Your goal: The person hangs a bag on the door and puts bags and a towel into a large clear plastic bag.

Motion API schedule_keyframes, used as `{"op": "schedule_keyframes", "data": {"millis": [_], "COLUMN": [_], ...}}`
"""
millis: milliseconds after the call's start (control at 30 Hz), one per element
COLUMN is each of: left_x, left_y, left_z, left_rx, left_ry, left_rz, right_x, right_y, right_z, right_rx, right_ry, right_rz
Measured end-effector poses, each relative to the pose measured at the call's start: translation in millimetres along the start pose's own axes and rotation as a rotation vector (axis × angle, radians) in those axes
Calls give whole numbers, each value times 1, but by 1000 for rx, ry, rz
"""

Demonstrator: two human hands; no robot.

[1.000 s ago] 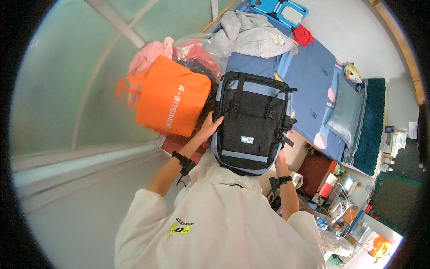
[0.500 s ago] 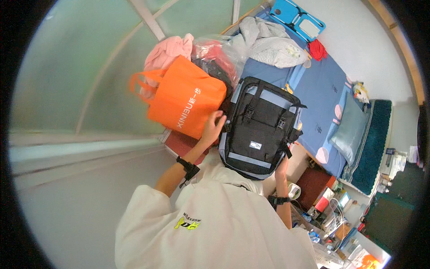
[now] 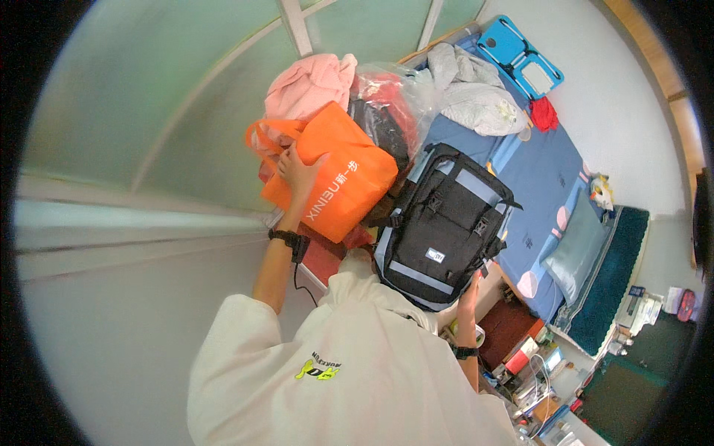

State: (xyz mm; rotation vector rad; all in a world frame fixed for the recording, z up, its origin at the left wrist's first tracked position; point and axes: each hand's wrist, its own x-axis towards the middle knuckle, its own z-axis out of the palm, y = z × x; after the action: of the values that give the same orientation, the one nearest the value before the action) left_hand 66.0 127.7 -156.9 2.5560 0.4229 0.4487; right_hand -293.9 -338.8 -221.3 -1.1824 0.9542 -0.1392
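A black backpack with grey-blue panels and buckled straps stands tilted in front of me, beside the bed. My right hand is closed at its lower right edge, part of the fingers hidden by the bag. To the left an orange tote bag leans over, its loop handles at the far left. Against the tote's side, near the handles, lies my left hand, thumb spread away from the fingers and nothing visible in it. Black wristbands circle both wrists.
Behind the tote are a pink plush cloth and a clear plastic bag with red and dark contents. The blue-covered bed holds a grey quilt and a folded blue table. Clutter fills the lower right; frosted panels stand left.
My left hand has left the backpack's left side and moved up and left onto the orange tote bag. My right hand stays at the backpack's edge. The view has shifted slightly.
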Motion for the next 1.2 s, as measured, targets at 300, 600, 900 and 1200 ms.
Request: {"op": "schedule_keyframes", "data": {"millis": [300,600,900,1200], "left_x": [72,105,22,7], "left_y": [-1,54,70,97], "left_z": [19,-37,-158,-275], "left_rx": [-303,-614,-976,-816], "left_ry": [-68,-312,-444,-246], "left_rz": [-302,-225,-69,-96], "right_x": [1,-16,-43,-36], "right_y": [-25,-27,-58,-104], "right_z": [12,6,-12,-3], "right_rx": [-59,-451,-784,-1007], "right_ry": [-78,38,149,155], "right_rz": [-24,-133,-267,-536]}}
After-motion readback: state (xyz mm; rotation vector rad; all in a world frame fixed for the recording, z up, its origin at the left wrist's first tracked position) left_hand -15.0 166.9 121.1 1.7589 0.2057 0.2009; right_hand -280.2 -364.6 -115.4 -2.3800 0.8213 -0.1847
